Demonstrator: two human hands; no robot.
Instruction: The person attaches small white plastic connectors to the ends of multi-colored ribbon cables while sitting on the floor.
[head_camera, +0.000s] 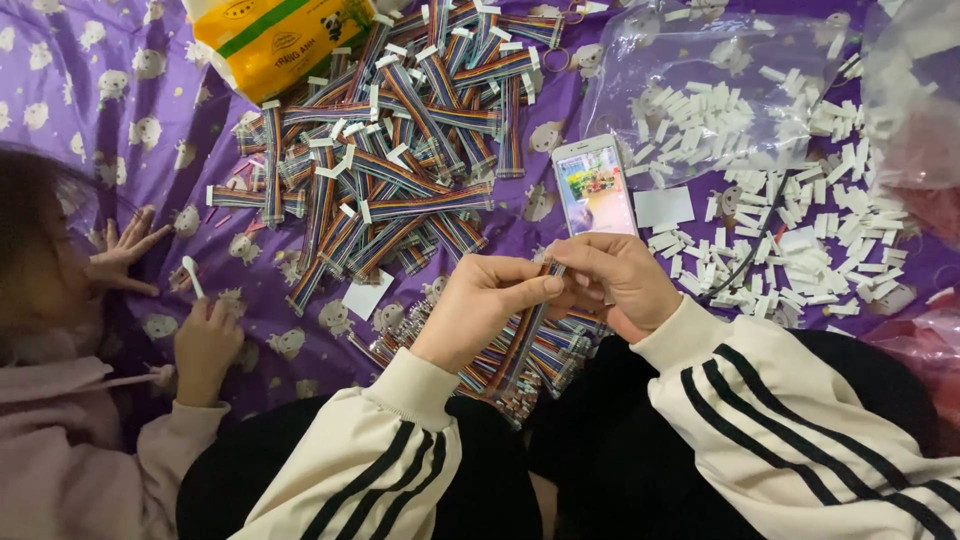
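Right now the left hand (478, 308) and the right hand (617, 281) are meeting in the near middle of the scene, both pinching one rainbow-striped ribbon strip (528, 330) between thumb and fingers; the strip is running down from the fingertips toward the lap. Beneath the hands, a small heap of strips (540, 365) is lying on the purple sheet (90, 110). Farther away, a large pile of strips with white tabs (390, 130) is spreading out, with a yellow packet (275, 40) resting at its far left edge. A phone (594, 185) is lying just beyond the right hand, its screen lit. To the right, loose white tabs (800, 250) are scattered beside a clear plastic bag (700, 90). At the left, another person's hand (205, 345) is holding a small white spoon (192, 275).
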